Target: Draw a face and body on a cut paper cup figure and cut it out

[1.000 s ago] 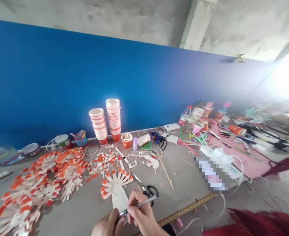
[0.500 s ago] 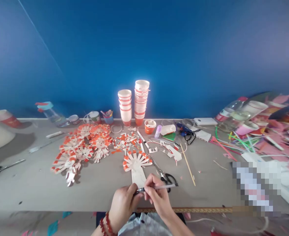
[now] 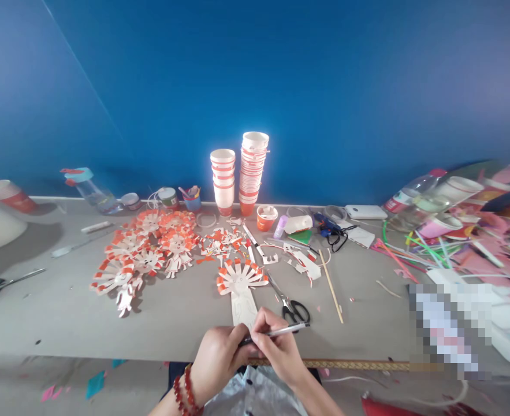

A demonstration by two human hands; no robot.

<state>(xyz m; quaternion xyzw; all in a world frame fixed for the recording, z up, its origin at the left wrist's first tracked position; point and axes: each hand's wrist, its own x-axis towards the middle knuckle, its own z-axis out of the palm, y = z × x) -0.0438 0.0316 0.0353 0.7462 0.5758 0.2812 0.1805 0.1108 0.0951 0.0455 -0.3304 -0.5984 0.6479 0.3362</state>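
Observation:
Close to the table's front edge, my right hand (image 3: 276, 345) is closed round a pen (image 3: 287, 330) with a pale barrel. My left hand (image 3: 224, 351), with red beads at the wrist, is closed round the pen's dark end; whether that end is a separate cap I cannot tell. Just beyond my hands lies a paper cup cutout (image 3: 242, 283), its cut strips fanned out with orange tips. Faint drawn lines show on its white lower strip, whose bottom end my hands partly cover. Black-handled scissors (image 3: 296, 312) rest to the right of it.
Similar cutouts (image 3: 148, 248) are heaped at left, with paper scraps (image 3: 224, 242) beside them. Two stacks of paper cups (image 3: 223, 185) stand at the back. A wooden stick (image 3: 331, 289) and a glue gun (image 3: 326, 225) lie at right; more scissors (image 3: 3, 285) lie far left.
The view has shifted slightly. My hands stay together on the pen, its pale end tilted up a little more. More of the drawn lines on the cutout's white strip show now.

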